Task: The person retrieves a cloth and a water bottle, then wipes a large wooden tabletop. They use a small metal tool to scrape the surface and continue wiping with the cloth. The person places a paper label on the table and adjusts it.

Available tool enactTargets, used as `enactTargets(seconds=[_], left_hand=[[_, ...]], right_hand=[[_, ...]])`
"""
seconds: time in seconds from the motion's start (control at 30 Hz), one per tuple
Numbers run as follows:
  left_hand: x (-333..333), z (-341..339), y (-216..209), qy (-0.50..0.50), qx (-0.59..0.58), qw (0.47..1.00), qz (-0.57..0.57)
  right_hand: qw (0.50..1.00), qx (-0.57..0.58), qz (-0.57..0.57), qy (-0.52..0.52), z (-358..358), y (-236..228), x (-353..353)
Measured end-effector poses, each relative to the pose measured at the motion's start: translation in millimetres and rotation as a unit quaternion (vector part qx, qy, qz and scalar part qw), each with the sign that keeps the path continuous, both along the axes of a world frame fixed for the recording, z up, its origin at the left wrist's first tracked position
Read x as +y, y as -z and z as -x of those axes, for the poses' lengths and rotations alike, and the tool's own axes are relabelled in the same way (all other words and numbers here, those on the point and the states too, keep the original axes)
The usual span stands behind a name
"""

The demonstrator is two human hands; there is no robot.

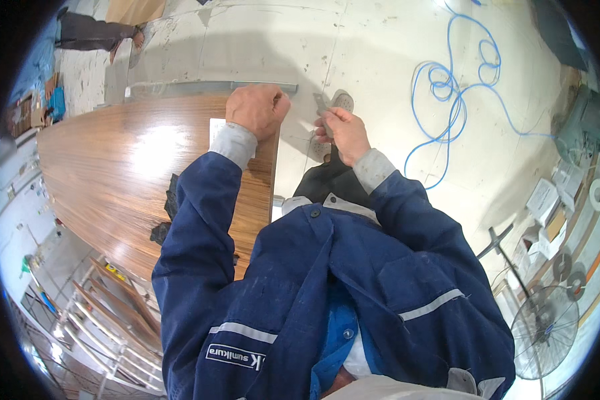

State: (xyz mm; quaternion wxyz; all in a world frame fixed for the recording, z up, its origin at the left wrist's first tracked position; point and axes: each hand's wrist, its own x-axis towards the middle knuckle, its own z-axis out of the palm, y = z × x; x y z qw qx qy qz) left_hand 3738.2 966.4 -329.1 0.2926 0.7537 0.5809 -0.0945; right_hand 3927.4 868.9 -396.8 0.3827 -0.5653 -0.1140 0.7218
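My left hand (257, 110) is closed in a fist at the far right corner of a wood-grain panel (113, 180). What its curled fingers hold, if anything, is hidden. My right hand (347, 135), off the panel's right side and above the floor, pinches a thin grey blade-like tool (321, 105). The tool's exact kind is unclear. A grey strip (210, 87) runs along the panel's far edge, its right end just past my left fist. Partly behind my left wrist, a white paper (215, 130) lies on the panel.
Dark scraps (160, 232) lie on the panel by my left sleeve. A loose blue hose (450, 100) coils on the floor at right. A standing fan (547, 327) is at lower right, a white rack (107, 327) at lower left. Another person's leg (97, 33) shows at far left.
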Motion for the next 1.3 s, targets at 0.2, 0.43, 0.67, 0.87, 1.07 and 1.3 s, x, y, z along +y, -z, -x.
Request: enactTargets(seconds=[0.2, 0.43, 0.67, 0.87, 1.07, 1.3], left_hand=[[41.6, 27.2, 11.6, -0.141, -0.176, 0.965, 0.136], [48.1, 33.6, 14.4, -0.049, -0.142, 0.970, 0.192], [41.0, 38.2, 13.8, -0.086, -0.191, 0.967, 0.143], [40.3, 30.1, 13.0, -0.068, -0.122, 0.983, 0.122], [47.8, 23.2, 11.9, -0.023, -0.079, 0.990, 0.112], [58.7, 14.2, 19.6, 0.034, -0.021, 0.995, 0.091]], right_hand=[[0.990, 0.143, -0.007, -0.001, 37.5, -8.1, 11.8], [0.992, 0.120, 0.009, -0.040, 40.2, -10.7, 21.0], [0.996, 0.085, -0.040, 0.001, 49.8, -6.1, 20.7], [0.998, 0.031, -0.045, -0.014, 55.7, -7.3, 30.0], [0.999, -0.017, -0.043, -0.018, 57.2, -5.6, 28.3], [0.998, -0.015, -0.021, 0.050, 68.0, 5.6, 22.7]])
